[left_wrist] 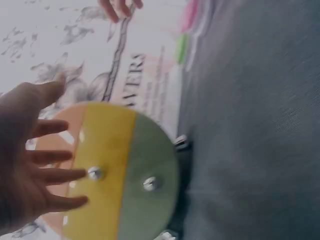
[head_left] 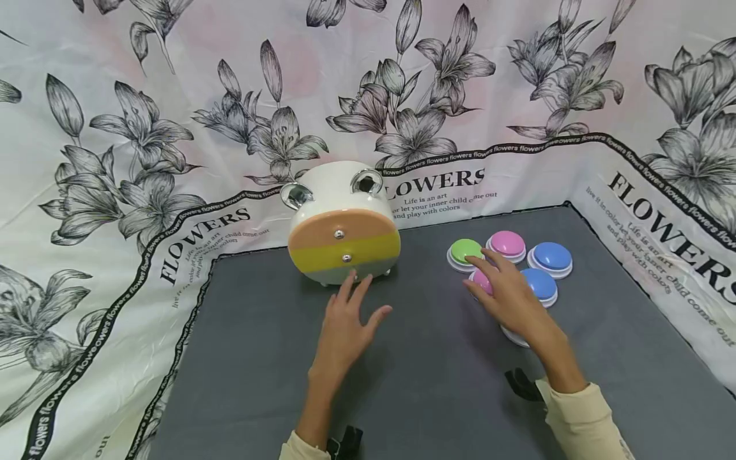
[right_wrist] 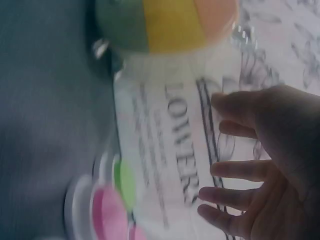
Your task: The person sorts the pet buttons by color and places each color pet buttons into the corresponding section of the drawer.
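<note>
A white rounded case (head_left: pixel 339 182) with an orange, yellow and grey-green striped front (left_wrist: pixel 107 150) stands toward the back of the table, metal knobs on its front and two shiny loops on top. My left hand (head_left: pixel 345 329) is before its lower front, fingers spread and holding nothing; whether they touch it I cannot tell. Over a group of round push buttons hovers my right hand (head_left: pixel 512 294), its fingers loosely spread. Around it are a green button (head_left: pixel 464 250), a pink button (head_left: pixel 507 244) and a blue button (head_left: pixel 538 283). My hand partly covers another pink button (head_left: pixel 480 281).
Another blue button (head_left: pixel 552 256) lies at the group's right edge. One white button base (head_left: pixel 513 337) shows below my right hand, its top hidden. A grey cloth (head_left: pixel 425 383) covers the table. Flower-printed fabric (head_left: pixel 535 179) hangs behind and beside it.
</note>
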`<state>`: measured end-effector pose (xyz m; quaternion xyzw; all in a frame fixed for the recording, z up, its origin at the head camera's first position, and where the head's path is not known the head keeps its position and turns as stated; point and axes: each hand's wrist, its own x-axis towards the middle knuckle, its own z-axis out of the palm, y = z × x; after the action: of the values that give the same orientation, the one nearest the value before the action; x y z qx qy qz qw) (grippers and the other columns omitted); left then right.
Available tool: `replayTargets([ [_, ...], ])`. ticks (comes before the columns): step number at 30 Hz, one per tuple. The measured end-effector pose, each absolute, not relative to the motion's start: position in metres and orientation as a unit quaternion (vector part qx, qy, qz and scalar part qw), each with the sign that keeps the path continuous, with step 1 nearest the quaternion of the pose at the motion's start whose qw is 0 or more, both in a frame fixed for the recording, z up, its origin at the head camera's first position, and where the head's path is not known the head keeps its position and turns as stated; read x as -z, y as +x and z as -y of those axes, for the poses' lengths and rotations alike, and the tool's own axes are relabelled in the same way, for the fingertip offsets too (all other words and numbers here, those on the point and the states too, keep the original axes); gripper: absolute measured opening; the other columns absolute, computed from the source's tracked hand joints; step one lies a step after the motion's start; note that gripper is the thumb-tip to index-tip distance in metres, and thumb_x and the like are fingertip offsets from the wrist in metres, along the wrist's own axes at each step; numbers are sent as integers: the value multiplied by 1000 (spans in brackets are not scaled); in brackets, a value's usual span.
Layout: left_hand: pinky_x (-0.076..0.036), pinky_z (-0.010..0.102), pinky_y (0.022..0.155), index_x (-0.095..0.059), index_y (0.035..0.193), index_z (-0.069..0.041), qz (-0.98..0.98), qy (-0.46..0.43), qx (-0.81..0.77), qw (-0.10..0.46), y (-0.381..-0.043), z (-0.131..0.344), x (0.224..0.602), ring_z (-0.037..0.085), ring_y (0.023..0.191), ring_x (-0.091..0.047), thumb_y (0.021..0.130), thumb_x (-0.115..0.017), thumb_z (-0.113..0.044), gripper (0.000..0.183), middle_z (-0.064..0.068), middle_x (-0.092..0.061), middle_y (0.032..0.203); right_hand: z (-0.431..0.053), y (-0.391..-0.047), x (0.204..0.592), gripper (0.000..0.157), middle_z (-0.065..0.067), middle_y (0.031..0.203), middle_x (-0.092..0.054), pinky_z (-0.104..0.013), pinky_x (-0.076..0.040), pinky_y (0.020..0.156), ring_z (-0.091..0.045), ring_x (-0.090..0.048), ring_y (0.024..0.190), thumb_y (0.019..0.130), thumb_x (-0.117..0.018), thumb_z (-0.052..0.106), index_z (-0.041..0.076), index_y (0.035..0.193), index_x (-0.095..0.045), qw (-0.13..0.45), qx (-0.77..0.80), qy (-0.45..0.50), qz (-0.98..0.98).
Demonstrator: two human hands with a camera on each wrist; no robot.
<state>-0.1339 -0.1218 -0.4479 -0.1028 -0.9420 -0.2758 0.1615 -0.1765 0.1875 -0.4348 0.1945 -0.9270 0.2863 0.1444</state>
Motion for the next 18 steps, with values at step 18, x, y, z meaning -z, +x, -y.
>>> replayTargets([
  [18,-49,56,115,-67,137,-6,840,48,456,291,-214,210,362,38,140,-58,104,-63,-31,42,18,-60,150,-27,-231,390,11,-16,103,-79,-40,-66,87,-30,-76,98,92,-74,-4,-2,101,-80,204,-518,304,773],
])
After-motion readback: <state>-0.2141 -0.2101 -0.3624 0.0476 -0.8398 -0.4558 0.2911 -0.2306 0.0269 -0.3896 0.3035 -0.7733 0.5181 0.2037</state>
